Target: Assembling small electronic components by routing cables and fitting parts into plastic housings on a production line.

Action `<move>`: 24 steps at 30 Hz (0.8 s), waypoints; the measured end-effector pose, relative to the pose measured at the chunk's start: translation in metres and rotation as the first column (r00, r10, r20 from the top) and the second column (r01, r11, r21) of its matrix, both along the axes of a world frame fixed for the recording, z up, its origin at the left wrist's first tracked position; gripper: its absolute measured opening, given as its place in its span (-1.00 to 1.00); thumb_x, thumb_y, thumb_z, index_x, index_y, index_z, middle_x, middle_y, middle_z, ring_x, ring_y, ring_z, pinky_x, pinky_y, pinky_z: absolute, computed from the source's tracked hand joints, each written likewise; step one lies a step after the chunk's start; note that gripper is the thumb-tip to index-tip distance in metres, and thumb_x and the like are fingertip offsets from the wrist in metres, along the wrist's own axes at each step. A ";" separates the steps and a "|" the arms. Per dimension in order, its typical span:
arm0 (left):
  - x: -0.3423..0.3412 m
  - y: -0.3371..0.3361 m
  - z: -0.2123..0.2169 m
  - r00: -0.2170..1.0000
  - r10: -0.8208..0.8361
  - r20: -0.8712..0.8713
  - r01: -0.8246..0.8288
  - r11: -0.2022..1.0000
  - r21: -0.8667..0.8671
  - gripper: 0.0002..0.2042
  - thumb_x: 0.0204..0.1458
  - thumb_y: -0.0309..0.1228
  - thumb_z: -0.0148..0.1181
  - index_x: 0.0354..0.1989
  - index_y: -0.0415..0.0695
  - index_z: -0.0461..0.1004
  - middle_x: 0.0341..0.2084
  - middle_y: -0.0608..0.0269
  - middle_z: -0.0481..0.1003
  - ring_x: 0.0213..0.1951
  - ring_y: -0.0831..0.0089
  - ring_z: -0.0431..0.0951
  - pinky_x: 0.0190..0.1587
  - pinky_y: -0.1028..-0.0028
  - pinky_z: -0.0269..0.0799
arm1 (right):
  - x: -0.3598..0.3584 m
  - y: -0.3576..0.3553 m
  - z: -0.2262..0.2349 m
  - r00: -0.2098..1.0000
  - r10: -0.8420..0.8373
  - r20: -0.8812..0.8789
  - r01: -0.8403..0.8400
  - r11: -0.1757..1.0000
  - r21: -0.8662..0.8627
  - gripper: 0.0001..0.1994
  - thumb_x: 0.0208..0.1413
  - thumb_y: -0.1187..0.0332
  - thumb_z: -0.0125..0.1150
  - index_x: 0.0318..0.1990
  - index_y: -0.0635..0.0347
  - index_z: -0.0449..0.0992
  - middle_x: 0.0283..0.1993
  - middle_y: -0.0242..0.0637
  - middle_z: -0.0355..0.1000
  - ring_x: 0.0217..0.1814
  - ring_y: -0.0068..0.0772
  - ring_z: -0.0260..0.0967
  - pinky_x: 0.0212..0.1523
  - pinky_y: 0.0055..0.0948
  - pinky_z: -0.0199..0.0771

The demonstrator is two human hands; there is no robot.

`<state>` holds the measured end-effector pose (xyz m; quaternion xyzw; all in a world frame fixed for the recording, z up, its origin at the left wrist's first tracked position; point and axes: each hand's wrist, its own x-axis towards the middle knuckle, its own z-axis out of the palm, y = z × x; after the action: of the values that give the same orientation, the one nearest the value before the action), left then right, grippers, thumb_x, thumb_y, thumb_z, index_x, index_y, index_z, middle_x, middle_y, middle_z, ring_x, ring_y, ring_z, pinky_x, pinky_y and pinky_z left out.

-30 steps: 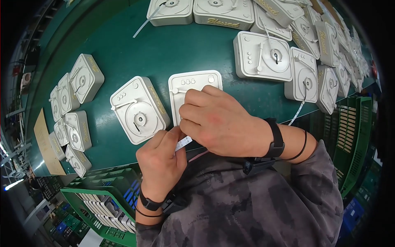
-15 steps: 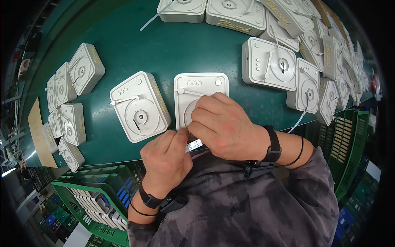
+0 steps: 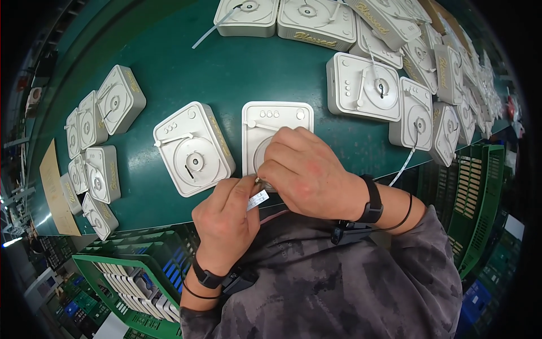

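My left hand [image 3: 226,217] is closed in a pinch on a short white strip [image 3: 258,200] with small square patches, which looks like an LED strip. Its end sticks out past my thumb. My right hand [image 3: 307,175], also closed, meets the left at the fingertips; a tiny yellowish tip shows between them, too small to name. Under and behind the right hand lies a white record-player-shaped box [image 3: 278,113], face up, its front part covered by my hand. To its left sits a similar white box [image 3: 195,150], slightly turned, with a short black wire in its centre.
More such boxes [image 3: 119,101] stand on the green table [image 3: 186,68] at left. Others [image 3: 364,85] crowd the far side and right, some stacked, some trailing strips. Green crates [image 3: 107,260] flank me below the table edge; the left one holds several white parts.
The white strip has tilted and more of it shows beside my left thumb. Both hands stay together over the same spot; the whole view has shifted slightly.
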<state>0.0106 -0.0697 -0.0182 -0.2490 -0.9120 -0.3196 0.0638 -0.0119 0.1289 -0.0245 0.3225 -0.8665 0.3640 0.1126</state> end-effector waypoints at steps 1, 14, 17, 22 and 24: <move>0.000 0.001 0.000 1.000 0.000 -0.031 0.000 1.000 -0.019 -0.58 -0.29 -0.63 0.26 -0.13 -0.11 0.55 -0.43 0.25 0.47 -0.50 0.25 0.52 -0.48 0.36 0.41 | 0.000 0.001 -0.001 1.000 0.002 -0.002 -0.002 1.000 0.001 -0.82 -0.21 0.50 0.28 -0.36 0.20 0.49 -0.34 -0.29 0.35 -0.23 -0.23 0.32 -0.26 -0.31 0.29; -0.005 0.001 -0.014 0.980 -0.126 -0.156 0.118 0.991 -0.060 -0.61 -0.32 -0.53 0.19 -0.18 -0.27 0.55 -0.43 0.17 0.45 -0.56 0.30 0.46 -0.53 0.39 0.35 | 0.005 -0.001 -0.012 0.997 -0.014 -0.073 0.010 0.998 -0.054 -0.78 -0.31 0.50 0.23 -0.38 0.22 0.47 -0.36 -0.28 0.34 -0.26 -0.21 0.33 -0.26 -0.28 0.28; -0.007 0.002 -0.015 0.979 -0.137 -0.154 0.129 0.990 -0.058 -0.60 -0.33 -0.53 0.18 -0.18 -0.29 0.54 -0.44 0.17 0.44 -0.58 0.31 0.45 -0.54 0.40 0.33 | 0.001 0.001 -0.013 0.997 -0.007 -0.081 0.003 0.999 -0.047 -0.79 -0.30 0.48 0.22 -0.38 0.22 0.47 -0.37 -0.28 0.33 -0.26 -0.22 0.33 -0.27 -0.29 0.27; -0.006 0.007 -0.012 0.983 -0.105 -0.148 0.096 0.993 -0.067 -0.59 -0.32 -0.53 0.17 -0.16 -0.24 0.54 -0.43 0.18 0.45 -0.55 0.26 0.47 -0.53 0.34 0.35 | 0.003 0.002 -0.010 0.992 -0.063 -0.113 0.059 0.998 -0.038 -0.82 -0.24 0.45 0.21 -0.38 0.20 0.45 -0.37 -0.29 0.32 -0.27 -0.22 0.32 -0.28 -0.28 0.27; -0.003 0.005 -0.008 0.990 -0.054 -0.128 0.046 0.997 -0.066 -0.57 -0.33 -0.57 0.16 -0.14 -0.18 0.54 -0.42 0.20 0.48 -0.51 0.19 0.51 -0.50 0.27 0.38 | 0.003 0.000 -0.009 0.998 -0.009 -0.067 0.006 0.999 -0.050 -0.85 -0.19 0.42 0.19 -0.39 0.18 0.44 -0.38 -0.30 0.30 -0.25 -0.23 0.32 -0.28 -0.28 0.27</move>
<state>0.0078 -0.0645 -0.0258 -0.2939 -0.9091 -0.2753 0.1072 -0.0091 0.1293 -0.0334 0.3284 -0.8541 0.3740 0.1508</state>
